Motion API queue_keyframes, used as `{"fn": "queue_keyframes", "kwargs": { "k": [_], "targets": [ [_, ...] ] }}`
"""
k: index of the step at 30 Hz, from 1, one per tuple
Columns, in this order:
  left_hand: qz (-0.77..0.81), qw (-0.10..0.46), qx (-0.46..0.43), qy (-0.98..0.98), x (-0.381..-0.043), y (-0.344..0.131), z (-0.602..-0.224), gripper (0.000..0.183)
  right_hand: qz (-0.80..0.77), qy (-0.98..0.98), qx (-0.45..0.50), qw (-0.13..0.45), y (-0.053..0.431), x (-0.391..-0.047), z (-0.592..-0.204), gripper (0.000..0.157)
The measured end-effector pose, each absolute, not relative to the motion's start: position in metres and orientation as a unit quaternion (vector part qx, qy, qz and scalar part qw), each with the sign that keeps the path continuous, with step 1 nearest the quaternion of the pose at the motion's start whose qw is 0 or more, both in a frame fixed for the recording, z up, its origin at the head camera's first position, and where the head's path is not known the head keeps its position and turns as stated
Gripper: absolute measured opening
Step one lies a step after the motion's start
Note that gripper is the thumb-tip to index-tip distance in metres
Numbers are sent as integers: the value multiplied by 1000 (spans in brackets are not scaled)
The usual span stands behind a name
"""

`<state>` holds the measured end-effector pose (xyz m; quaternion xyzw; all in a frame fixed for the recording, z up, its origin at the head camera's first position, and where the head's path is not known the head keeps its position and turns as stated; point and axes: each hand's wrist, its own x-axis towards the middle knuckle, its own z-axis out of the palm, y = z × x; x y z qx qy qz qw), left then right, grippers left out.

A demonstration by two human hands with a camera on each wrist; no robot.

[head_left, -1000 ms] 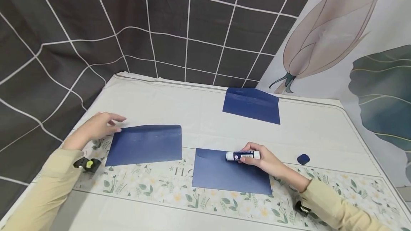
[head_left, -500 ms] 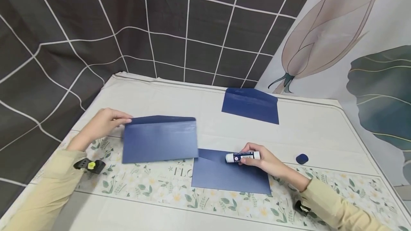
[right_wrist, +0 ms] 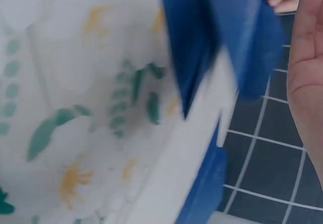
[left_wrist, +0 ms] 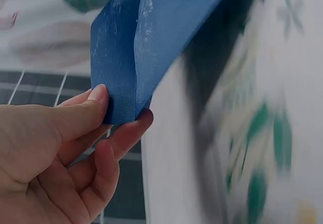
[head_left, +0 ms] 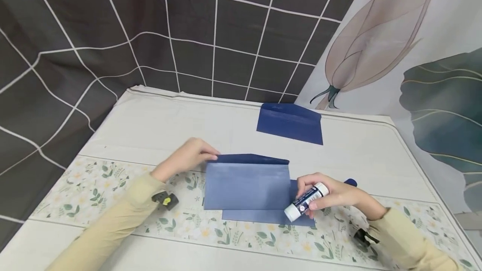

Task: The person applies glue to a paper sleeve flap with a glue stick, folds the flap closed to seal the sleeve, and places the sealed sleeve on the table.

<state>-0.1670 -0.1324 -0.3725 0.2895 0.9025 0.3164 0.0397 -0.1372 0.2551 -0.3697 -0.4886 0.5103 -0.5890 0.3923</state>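
The left hand (head_left: pixel 190 156) pinches the upper left corner of an envelope (head_left: pixel 246 187), thumb on one side and a finger on the other, where the flap (head_left: pixel 250 159) folds. The right hand (head_left: pixel 329 193) has its fingers curled round a glue stick (head_left: pixel 306 202), tilted with its lower end toward the front. The held envelope, its gripped end raised, overlaps a second envelope (head_left: pixel 263 216) on the flowered band of the tabletop (head_left: pixel 169 116); whether the two touch, I cannot tell.

The main risk, I judge, is the two sticking together: whitish smears show on the held envelope around its fold, and if those are wet glue, a brush against the paper below could catch. Pinched at one corner only, the envelope could also swing or crease. The stick's lower end is close to the paper's right edge, so a small slip of the right hand could mark it. The round cap (head_left: pixel 351 182), partly hidden behind the right wrist, could get knocked aside.

Counted: three envelopes, including the far one (head_left: pixel 290 124) by the back edge; one glue stick; one cap; two hands; two black wristbands (head_left: pixel 165 200).
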Motion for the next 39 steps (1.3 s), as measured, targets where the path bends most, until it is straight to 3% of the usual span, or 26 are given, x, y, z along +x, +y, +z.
{"fn": "queue_keyframes", "kwargs": {
  "k": [3, 7, 13, 17, 22, 26, 29, 39],
  "targets": [
    [314, 56, 297, 900, -170, -112, -381, 19, -588, 517, -499, 372, 252, -133, -364, 26],
    [311, 73, 296, 900, -168, -92, -386, 20, -599, 562, -472, 320, 246, -126, -361, 24],
    [309, 84, 291, 901, -161, -78, -390, 20, -552, 762, -297, 160, 227, -120, -365, 11],
    [300, 80, 278, 909, -156, -75, -394, 27, -483, 844, -210, 103, 206, -119, -368, 16],
    [207, -13, 263, 942, -131, -73, -389, 47, -391, 890, -229, 38, 181, -117, -369, 18],
    [129, -139, 299, 935, -97, -68, -383, 25, -336, 897, -286, -22, 164, -119, -371, 18],
    [95, -166, 340, 921, -78, -62, -386, 15, -311, 896, -313, -42, 154, -122, -374, 18],
    [24, -120, 353, 927, -66, -59, -401, 37, -292, 892, -345, -18, 137, -132, -384, 20]
  ]
}}
